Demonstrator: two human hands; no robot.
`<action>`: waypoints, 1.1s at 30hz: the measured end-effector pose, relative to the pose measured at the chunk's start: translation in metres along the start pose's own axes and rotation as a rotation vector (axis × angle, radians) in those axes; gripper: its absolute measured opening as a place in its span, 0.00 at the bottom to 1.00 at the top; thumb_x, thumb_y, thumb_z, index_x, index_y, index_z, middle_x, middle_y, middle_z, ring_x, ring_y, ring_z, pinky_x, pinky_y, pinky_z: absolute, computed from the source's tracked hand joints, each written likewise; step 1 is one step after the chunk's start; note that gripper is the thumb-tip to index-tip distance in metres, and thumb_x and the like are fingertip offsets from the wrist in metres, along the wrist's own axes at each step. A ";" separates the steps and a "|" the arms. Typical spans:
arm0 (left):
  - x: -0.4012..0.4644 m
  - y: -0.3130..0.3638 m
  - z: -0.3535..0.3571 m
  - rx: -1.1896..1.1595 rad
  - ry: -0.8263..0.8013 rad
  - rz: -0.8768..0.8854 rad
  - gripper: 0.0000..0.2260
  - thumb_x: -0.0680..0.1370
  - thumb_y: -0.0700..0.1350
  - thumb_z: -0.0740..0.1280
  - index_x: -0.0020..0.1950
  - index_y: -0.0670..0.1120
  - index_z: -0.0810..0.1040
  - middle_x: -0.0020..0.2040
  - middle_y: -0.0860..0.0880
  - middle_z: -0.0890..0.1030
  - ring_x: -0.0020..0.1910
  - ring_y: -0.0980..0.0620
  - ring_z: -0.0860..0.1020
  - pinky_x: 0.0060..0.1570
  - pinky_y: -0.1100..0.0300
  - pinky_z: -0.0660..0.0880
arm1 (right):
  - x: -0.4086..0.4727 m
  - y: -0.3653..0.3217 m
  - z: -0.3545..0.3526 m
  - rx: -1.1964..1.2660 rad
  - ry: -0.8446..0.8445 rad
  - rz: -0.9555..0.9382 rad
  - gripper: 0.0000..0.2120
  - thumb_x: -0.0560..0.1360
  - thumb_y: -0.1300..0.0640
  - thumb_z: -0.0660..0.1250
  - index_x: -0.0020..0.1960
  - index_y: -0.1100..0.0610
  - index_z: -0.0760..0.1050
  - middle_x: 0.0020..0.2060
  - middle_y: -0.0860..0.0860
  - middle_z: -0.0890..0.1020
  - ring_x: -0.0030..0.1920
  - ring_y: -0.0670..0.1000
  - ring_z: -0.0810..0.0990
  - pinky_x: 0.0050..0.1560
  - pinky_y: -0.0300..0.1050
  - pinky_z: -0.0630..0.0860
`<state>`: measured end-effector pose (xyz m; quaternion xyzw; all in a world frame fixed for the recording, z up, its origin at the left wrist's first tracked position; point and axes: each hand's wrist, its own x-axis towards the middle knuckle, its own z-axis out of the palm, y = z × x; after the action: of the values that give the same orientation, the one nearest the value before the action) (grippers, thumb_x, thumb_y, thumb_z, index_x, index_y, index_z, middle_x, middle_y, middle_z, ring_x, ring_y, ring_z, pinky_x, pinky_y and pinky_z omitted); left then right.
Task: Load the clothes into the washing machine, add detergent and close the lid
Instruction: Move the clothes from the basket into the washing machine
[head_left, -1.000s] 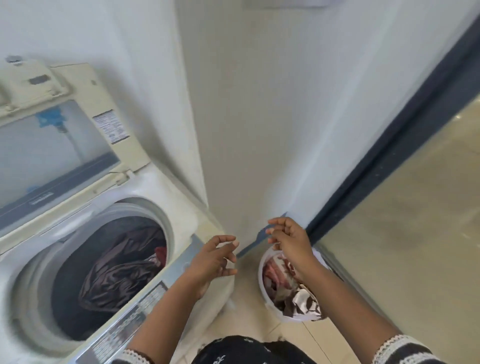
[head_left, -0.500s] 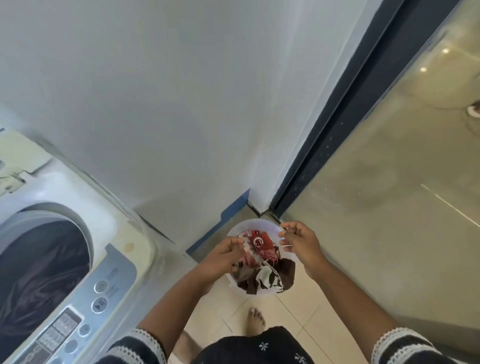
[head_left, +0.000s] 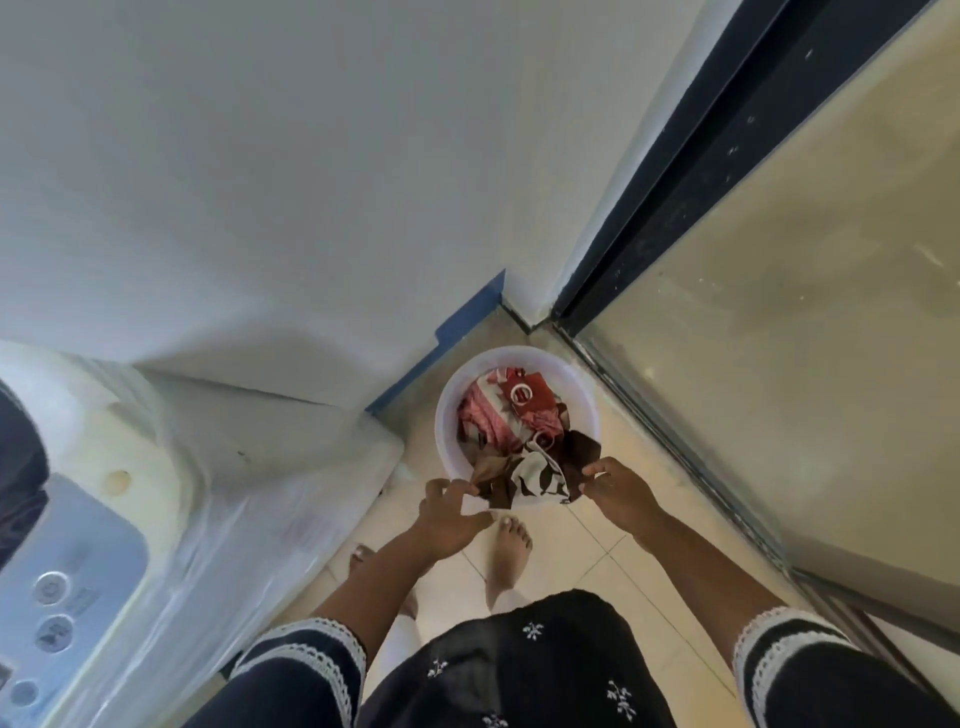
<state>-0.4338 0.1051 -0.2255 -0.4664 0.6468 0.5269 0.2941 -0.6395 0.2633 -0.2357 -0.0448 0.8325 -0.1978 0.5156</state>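
The clothes (head_left: 511, 441) sit in a round white basin (head_left: 448, 415) on the tiled floor, in the corner btwn the wall and the dark door frame, straight ahead of and below both hands. The left hand (head_left: 451, 512) hangs at the basin's near rim, fingers curled, tips at the edge of a brown cloth (head_left: 493, 483); whether it actually pinches the fabric can't be told, the edge is blurred. The right hand (head_left: 615, 491) is at the near-right rim, fingers bent around the right side of the cream-and-brown patterned piece (head_left: 540, 480), apparently grasping it, thumb up top. So the top garment spans hand to hand, its long axis running left-right across the near rim, w/ the pink-striped (head_left: 480, 421) and red (head_left: 530, 395) pieces lying further in, away from the fingers. Both hands are about equally near; the right looks closer to a firm hold. The washing machine (head_left: 171, 493) is to the left, its plastic-wrapped white top and grey button panel (head_left: 57, 587) in view, the drum only a dark sliver at the frame edge. Judgement: next move calls for a lift up and a swing left. Fabrics look thin, limp, crumpled, likely to drape and trail, so a corner could snag the basin's smooth plastic rim.
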 end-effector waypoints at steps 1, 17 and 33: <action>0.011 -0.001 0.002 0.033 0.000 -0.006 0.22 0.78 0.55 0.68 0.70 0.52 0.69 0.75 0.44 0.58 0.74 0.42 0.61 0.71 0.53 0.61 | 0.012 0.007 0.005 -0.133 -0.034 -0.011 0.13 0.76 0.57 0.69 0.60 0.55 0.76 0.53 0.54 0.80 0.53 0.56 0.79 0.46 0.41 0.70; 0.096 -0.069 0.038 -0.188 0.048 0.048 0.15 0.80 0.54 0.67 0.66 0.57 0.70 0.67 0.53 0.67 0.61 0.56 0.70 0.59 0.61 0.68 | 0.155 0.067 0.102 -0.711 -0.378 -0.021 0.37 0.72 0.62 0.72 0.78 0.58 0.61 0.80 0.57 0.47 0.77 0.59 0.58 0.65 0.46 0.70; -0.048 -0.039 -0.015 -0.104 -0.044 0.195 0.23 0.77 0.48 0.73 0.68 0.50 0.68 0.66 0.49 0.72 0.62 0.51 0.72 0.58 0.62 0.72 | -0.033 -0.012 0.103 -0.489 -0.133 -0.134 0.18 0.70 0.52 0.72 0.31 0.54 0.64 0.29 0.49 0.69 0.32 0.49 0.70 0.29 0.42 0.61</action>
<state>-0.3776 0.1041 -0.1949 -0.4042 0.6544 0.5959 0.2309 -0.5357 0.2319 -0.2438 -0.2362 0.8148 -0.0212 0.5290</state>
